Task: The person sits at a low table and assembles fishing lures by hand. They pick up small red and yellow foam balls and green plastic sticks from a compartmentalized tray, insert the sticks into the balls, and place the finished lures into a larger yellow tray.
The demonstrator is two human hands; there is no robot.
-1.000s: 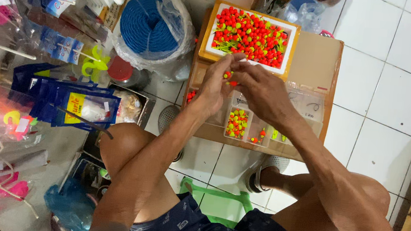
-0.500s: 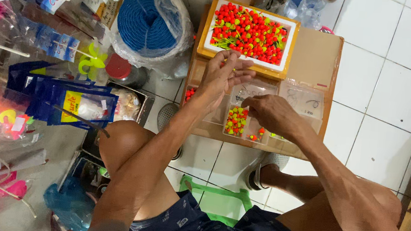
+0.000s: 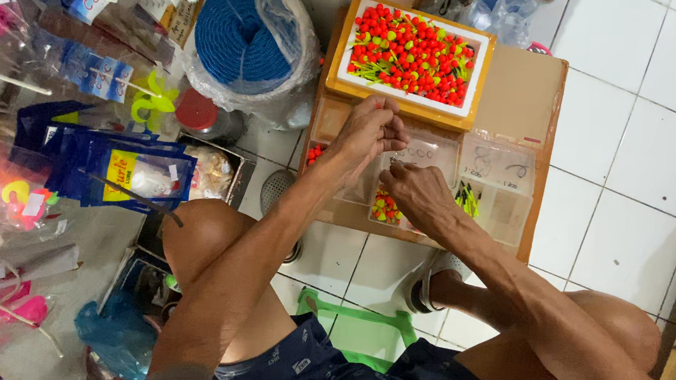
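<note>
A: We're seated on a green stool (image 3: 358, 330), both hands over the low cardboard bench (image 3: 519, 75). Left hand (image 3: 369, 132) is curled shut just past the near edge of the foam tray (image 3: 478, 76), fingertips pinched together on something too small to resolve. Can't tell what it is.

B: Right hand?

A: Right hand (image 3: 415, 193) rests knuckles up on the clear compartment box (image 3: 493, 183), fingers bent down into a cell near the box's left side. Whether they clamp anything, we can't tell; the palm hides it.

B: The floats?

A: Small red and yellow-green floats (image 3: 411, 54), rounded bodies with thin stems, heaped in the white foam tray at the bench's far edge. A few more sit in the box cells under our right hand.

B: Handling?

A: We judge them very light and smooth, likely to roll or skid off. Stems look thin and snappable, so we'd pinch the round body, not the stem. Foam tray is soft and dents easily; the box is stiff, thin plastic, glossy.

B: Around us?

A: Left of the bench: a coil of blue rope (image 3: 241, 35) in a clear bag, blue packets (image 3: 136, 168) on a rack. White tiled floor (image 3: 658, 161) on the right.
</note>
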